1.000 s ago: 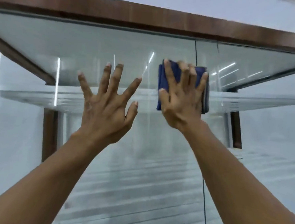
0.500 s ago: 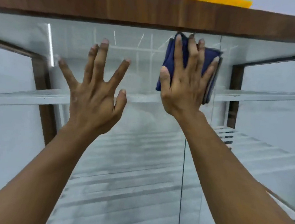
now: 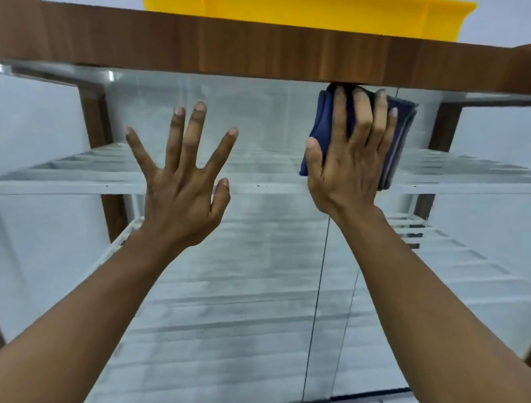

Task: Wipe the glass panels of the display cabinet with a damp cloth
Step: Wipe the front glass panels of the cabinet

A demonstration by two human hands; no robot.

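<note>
Our right hand (image 3: 349, 169) presses a folded blue cloth (image 3: 323, 120) flat on the glass panel (image 3: 250, 295), just under the wooden top rail (image 3: 206, 44), grip spread, fingers straight. Our left hand (image 3: 180, 194) is raised beside it, grip wide, holding nothing.

On my feed I see a cloth (image 3: 321, 126) of plain navy blue, a clear glass panel (image 3: 250, 295) hazed with pale grey horizontal streaks, a top rail (image 3: 238, 46) in warm brown wood grain, a solid bright-yellow tub (image 3: 289, 3), and white slatted shelves (image 3: 69, 179).
</note>
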